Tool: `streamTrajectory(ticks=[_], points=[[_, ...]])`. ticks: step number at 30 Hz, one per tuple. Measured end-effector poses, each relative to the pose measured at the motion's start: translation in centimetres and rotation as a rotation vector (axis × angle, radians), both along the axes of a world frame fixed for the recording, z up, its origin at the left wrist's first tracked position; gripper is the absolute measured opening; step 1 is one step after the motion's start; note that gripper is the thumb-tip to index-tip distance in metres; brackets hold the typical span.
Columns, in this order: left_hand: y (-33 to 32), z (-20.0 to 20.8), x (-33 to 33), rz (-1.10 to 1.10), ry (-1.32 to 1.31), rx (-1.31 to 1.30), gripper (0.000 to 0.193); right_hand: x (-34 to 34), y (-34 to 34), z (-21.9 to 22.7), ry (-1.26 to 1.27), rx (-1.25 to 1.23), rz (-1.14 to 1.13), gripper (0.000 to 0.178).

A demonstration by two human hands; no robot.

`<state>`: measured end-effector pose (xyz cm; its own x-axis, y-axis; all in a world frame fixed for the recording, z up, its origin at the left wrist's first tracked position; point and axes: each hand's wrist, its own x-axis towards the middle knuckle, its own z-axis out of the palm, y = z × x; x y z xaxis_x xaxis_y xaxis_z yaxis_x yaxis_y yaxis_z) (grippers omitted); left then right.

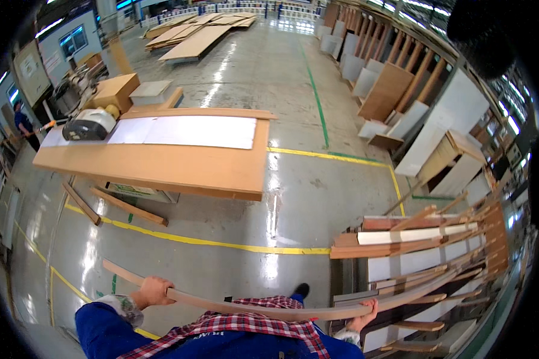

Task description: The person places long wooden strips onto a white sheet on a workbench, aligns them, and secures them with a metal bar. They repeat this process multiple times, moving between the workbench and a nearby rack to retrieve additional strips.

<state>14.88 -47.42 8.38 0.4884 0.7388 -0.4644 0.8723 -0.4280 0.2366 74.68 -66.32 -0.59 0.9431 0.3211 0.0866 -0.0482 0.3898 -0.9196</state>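
A long, thin wooden strip (221,304) runs crosswise in front of my body, its left end sticking out past my left hand (156,291). The fingers of that hand are wrapped round the strip. Farther along, my right hand (363,316) grips the same strip near the rack of boards on the right. The strip's right end reaches over that rack, where it is hard to tell from the other pieces. It looks curved in this wide picture. A red checked cloth (245,324) hangs over my blue clothing behind the strip.
Ahead stands a brown-topped workbench (179,164) with a white sheet (197,131) and a black-and-white machine (90,124). A rack of boards (419,251) is close on my right. Panels (383,90) lean farther back. Flat boards (197,42) lie far ahead. A person (24,124) stands far left.
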Motion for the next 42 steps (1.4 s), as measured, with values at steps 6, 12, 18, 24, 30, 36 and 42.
streamTrajectory(ticks=[6,12,18,24,30,36,42], points=[[3.3,-9.9,-6.7,0.108,-0.055,0.074,0.047,-3.0,3.3,6.0,0.625,0.424,0.305,0.01],[13.2,-2.4,2.0,-0.157,-0.387,0.234,0.051,-8.7,15.0,12.9,0.423,0.444,0.325,0.017],[24.2,0.3,2.7,0.068,-0.445,0.52,0.044,-15.3,33.3,18.2,-0.047,0.347,0.513,0.039],[28.8,3.1,-9.4,0.211,-0.319,0.624,0.035,-12.4,42.9,22.6,0.276,0.56,0.721,0.043],[37.6,1.5,-19.6,0.385,0.014,0.729,0.036,-18.5,54.0,13.7,0.466,0.152,0.654,0.027],[45.4,1.3,-31.2,0.352,0.065,0.909,0.036,-30.7,58.9,6.6,0.646,-0.037,0.797,0.028],[52.8,-3.4,-38.1,0.346,0.169,0.786,0.036,-36.9,61.2,3.2,0.652,-0.154,0.897,0.028]])
